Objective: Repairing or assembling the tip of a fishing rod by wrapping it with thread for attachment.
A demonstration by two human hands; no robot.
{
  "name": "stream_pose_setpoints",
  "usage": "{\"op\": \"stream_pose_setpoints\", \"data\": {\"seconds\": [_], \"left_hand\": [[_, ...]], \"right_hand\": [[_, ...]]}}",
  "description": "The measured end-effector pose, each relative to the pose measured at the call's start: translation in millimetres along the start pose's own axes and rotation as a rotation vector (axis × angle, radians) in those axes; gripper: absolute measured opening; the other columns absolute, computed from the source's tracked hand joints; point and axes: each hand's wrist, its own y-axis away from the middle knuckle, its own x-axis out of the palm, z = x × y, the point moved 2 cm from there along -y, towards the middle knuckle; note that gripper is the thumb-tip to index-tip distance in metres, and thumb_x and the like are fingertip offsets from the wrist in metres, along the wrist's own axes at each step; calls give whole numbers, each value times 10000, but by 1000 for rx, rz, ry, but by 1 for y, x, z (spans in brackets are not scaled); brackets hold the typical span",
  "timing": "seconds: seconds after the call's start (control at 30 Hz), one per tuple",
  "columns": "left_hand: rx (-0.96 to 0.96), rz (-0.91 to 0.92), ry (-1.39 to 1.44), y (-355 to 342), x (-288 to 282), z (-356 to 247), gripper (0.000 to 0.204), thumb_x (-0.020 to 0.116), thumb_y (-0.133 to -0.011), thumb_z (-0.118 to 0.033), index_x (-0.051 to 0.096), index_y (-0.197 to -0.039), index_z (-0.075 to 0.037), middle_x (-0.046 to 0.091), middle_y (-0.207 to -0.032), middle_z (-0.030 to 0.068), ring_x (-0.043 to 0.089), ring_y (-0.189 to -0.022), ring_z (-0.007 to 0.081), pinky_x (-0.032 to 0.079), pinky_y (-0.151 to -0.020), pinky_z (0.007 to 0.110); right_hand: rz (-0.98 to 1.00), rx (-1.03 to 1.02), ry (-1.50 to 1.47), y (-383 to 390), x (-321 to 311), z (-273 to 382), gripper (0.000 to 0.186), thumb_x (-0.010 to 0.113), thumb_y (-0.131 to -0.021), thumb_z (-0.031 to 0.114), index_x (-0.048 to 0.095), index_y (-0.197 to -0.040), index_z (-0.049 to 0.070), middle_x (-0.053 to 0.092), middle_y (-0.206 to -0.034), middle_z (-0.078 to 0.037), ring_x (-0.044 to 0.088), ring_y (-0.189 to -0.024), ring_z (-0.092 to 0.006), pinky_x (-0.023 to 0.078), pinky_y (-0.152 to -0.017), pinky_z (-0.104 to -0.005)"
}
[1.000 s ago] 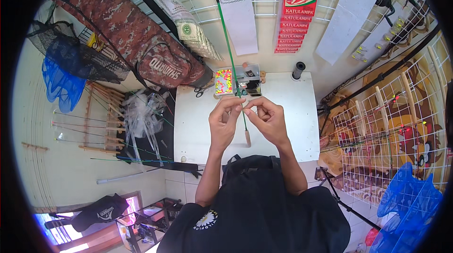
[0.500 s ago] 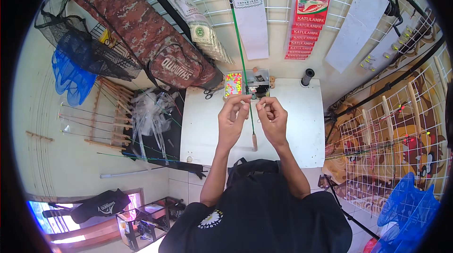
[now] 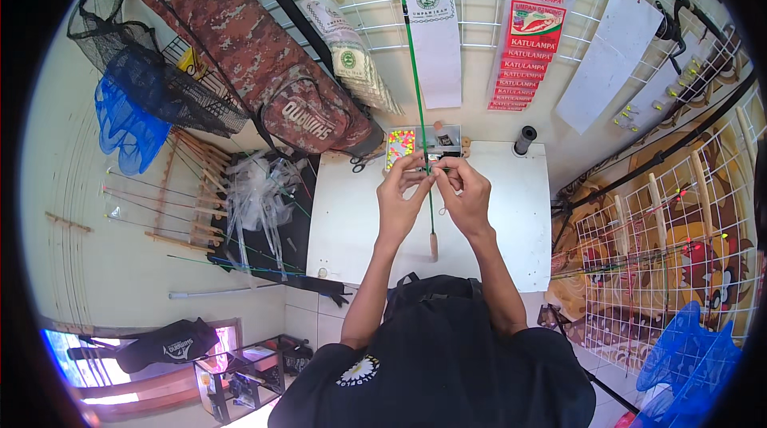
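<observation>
My left hand (image 3: pixel 401 199) and my right hand (image 3: pixel 465 195) meet over the far part of the white table (image 3: pixel 351 220), thumbs and fingertips pinched close together. What lies between the fingertips is too small to make out. A thin, line-like loop (image 3: pixel 443 211) hangs below my right fingers. Directly behind and under the fingertips runs a slim green fishing rod (image 3: pixel 415 69). Its pale brown handle (image 3: pixel 434 247) points toward me, and its far part rises past the wall grid. Just beyond my hands sits a compartment box (image 3: pixel 449 137) with bright pink and yellow bits (image 3: pixel 399 146) at its left.
Scissors (image 3: pixel 359 164) lie at the table's far left, and a black cylinder (image 3: pixel 525 140) stands far right. A camouflage rod bag (image 3: pixel 264 69) leans at the left. Packets (image 3: pixel 527 37) hang on the white wall grid. Another grid with floats (image 3: pixel 679 228) stands at right.
My hands have come together, their fingertips now meeting in front of the green rod instead of being apart. The whole view has shifted slightly.
</observation>
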Motion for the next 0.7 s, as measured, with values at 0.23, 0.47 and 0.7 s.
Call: {"op": "stream_pose_setpoints", "data": {"seconds": [0.23,0.47,0.7], "left_hand": [[2,-11,-24,2,-1,8,296,662,-874,26,574,-1156,39,680,-1017,122,659,-943,153,528,-848,281],[-12,13,-5,2,-2,7,277,654,-880,24,577,-1145,46,672,-1038,134,662,-955,168,533,-869,291],[37,-2,-2,3,-2,9,272,650,-885,3,583,-1145,47,703,-1009,137,691,-929,183,542,-830,295]], "right_hand": [[-10,-17,4,-5,0,1,91,680,-859,117,663,-940,78,457,-568,-5,421,-484,-99,351,-475,-274],[-18,-60,60,-5,1,1,91,684,-856,113,666,-938,76,488,-587,-7,438,-489,-96,353,-471,-271],[-34,-58,12,-6,2,3,87,678,-864,95,662,-942,60,511,-596,-12,441,-488,-86,358,-473,-262]]}}
